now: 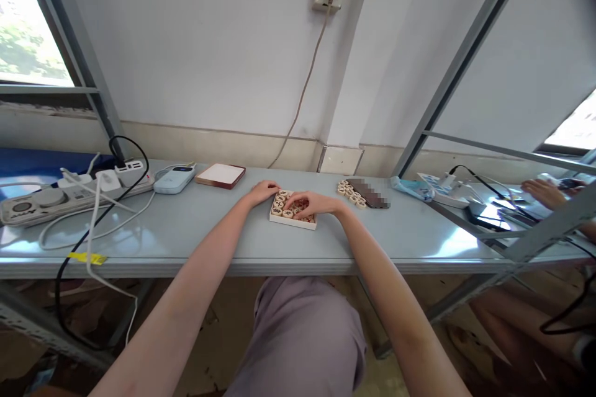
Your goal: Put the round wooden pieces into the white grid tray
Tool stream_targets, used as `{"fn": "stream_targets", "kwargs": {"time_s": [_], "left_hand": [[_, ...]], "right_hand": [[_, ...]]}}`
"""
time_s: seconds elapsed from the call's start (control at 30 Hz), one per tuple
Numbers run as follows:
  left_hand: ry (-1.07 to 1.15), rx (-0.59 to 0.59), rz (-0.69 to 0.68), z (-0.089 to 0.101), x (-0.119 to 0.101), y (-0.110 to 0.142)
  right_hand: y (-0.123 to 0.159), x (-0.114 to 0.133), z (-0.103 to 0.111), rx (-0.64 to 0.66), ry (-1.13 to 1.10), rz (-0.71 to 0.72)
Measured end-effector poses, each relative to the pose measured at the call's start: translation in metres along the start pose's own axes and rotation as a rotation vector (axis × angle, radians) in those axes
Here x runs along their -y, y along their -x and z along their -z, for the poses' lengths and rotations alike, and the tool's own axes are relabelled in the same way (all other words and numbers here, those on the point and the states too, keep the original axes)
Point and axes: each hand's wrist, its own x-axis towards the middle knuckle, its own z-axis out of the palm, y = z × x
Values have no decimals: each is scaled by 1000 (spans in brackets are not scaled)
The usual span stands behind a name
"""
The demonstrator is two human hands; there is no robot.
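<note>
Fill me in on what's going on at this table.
A person has both bare hands at an open white box filled with round, marked pieces. The left hand is at the box's far left corner, and the right hand reaches over the pieces, its fingers down among them. More loose pieces lie to the right, and a flat white-topped case lies to the left.
</note>
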Motion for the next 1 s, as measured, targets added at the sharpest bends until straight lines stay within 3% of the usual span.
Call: {"fn": "stream_targets", "kwargs": {"time_s": [0.2,0.3,0.4,0.47,0.53,0.73,0.9,1.0], "left_hand": [[2,7,-1,-1,2,-1],[12,3,6,-1,0,1],[19,7,18,-1,-1,2],[15,7,20,-1,-2,2],[2,8,17,0,-2,2],[-56,18,16,0,-3,2],[-71,18,3,0,-2,1],[-74,23,-7,0,-1,1]], "right_hand": [[3,-3,8,-112,60,-45],[24,-17,25,-349,109,-135],[51,-40,40,-615,277,-392],[65,-54,44,-641,416,-628],[71,-63,43,-610,501,-776],[67,-66,40,-601,586,-714],[69,-67,42,-724,614,-773],[65,-63,41,-726,545,-686]]}}
